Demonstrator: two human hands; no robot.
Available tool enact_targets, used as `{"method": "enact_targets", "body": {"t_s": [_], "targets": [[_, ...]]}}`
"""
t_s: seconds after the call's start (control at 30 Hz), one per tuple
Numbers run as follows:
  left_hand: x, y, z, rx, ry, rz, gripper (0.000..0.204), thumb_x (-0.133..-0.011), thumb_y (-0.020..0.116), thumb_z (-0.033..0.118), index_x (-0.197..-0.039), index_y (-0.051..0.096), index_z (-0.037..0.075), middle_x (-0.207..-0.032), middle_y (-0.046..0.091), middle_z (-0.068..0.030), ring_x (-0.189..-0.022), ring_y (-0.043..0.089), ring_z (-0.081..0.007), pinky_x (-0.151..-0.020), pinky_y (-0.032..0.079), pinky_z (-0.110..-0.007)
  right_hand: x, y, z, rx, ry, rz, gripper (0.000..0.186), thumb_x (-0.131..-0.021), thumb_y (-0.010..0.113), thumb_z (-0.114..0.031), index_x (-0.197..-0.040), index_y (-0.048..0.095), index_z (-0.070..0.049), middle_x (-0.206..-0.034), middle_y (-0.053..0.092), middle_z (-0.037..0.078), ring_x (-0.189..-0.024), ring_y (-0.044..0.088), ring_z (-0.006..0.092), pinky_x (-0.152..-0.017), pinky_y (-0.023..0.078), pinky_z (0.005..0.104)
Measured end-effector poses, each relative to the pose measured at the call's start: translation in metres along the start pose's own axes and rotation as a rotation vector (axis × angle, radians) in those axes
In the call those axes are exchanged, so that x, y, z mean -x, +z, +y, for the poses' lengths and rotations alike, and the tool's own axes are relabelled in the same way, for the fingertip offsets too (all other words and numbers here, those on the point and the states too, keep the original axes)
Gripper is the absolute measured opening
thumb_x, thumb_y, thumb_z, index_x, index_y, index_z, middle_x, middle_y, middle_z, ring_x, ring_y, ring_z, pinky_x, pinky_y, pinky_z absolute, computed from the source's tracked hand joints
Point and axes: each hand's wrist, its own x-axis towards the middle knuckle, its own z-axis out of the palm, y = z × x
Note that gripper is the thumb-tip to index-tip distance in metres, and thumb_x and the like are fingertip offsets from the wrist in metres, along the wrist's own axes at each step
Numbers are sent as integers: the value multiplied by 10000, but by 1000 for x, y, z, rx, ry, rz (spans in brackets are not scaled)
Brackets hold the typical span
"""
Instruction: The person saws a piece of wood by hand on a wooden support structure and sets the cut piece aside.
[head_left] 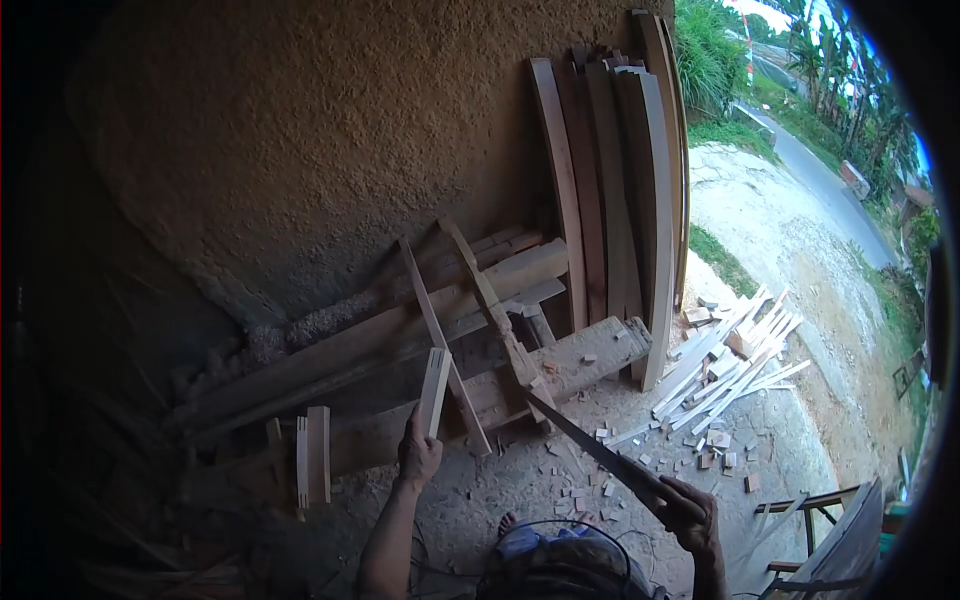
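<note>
My left hand [419, 458] is closed round the lower end of a short pale wooden piece [434, 385], which points up and away from me with slots or lines at its far end. In my right hand [697, 522] is the handle of a handsaw. The handsaw's long dark blade [597, 447] slants up to the left, its tip near a notched wooden strip [490, 300]. Blade and held piece are apart. A thin wooden slat [445, 350] leans just behind the held piece. Left of my left hand stand two short wooden pieces [317, 455], one with slotted ends.
A thick wooden beam [595, 358] lies low before me, with more long timbers [380, 320] behind it along the rough wall [330, 130]. Tall boards [600, 180] lean upright there. Offcuts [725, 360] and small wood blocks litter the floor at right. A wooden frame [830, 540] stands lower right.
</note>
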Motion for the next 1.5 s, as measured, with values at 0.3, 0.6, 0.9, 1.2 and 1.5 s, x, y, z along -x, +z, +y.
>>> {"method": "enact_targets", "body": {"t_s": [0.3, 0.6, 0.9, 1.2, 1.5], "targets": [[-43, 53, 41, -159, 267, -232, 713, -802, 538, -11, -1465, 322, 136, -1408, 428, -237, -1258, 479, -437, -1013, 461, -491, 18, -13, 39, -276, 123, 274, 516, -792, 726, -155, -1262, 602, 20, -918, 676, 74, -613, 592, 96, -518, 468, 230], [-74, 118, -16, -335, 580, -483, 730, -799, 556, 36, -1483, 346, 184, -1496, 392, -113, -1393, 363, -313, -1190, 224, -456, 10, 15, 68, -194, -6, 527, 626, -764, 790, -253, -1278, 579, 36, -884, 659, 63, -650, 582, 98, -560, 466, 236], [-104, 153, 21, -260, 115, -328, 967, -797, 700, 478, -1542, 189, 133, -1553, 281, -120, -1436, 266, -314, -1193, 120, -514, -5, 59, 34, -264, 77, 451, 555, -779, 655, -131, -1286, 558, 72, -773, 603, 32, -568, 530, 81, -519, 439, 236], [-124, 174, 10, -181, 174, -324, 935, -730, 765, 451, -1443, 328, 34, -1309, 532, -175, -1187, 511, -361, -1046, 341, -494, -57, 124, 49, -2, -177, 326, 510, -855, 704, -171, -1286, 559, 60, -888, 652, 94, -675, 599, 132, -581, 469, 265], [-130, 198, 0, -128, 30, -109, 493, -879, 577, 408, -1230, 578, 62, -1174, 618, -169, -1116, 566, -328, -1018, 349, -488, -73, 147, 35, 0, -146, 259, 506, -828, 759, -168, -1228, 585, 88, -1030, 702, 187, -907, 694, 219, -791, 533, 322]]}}
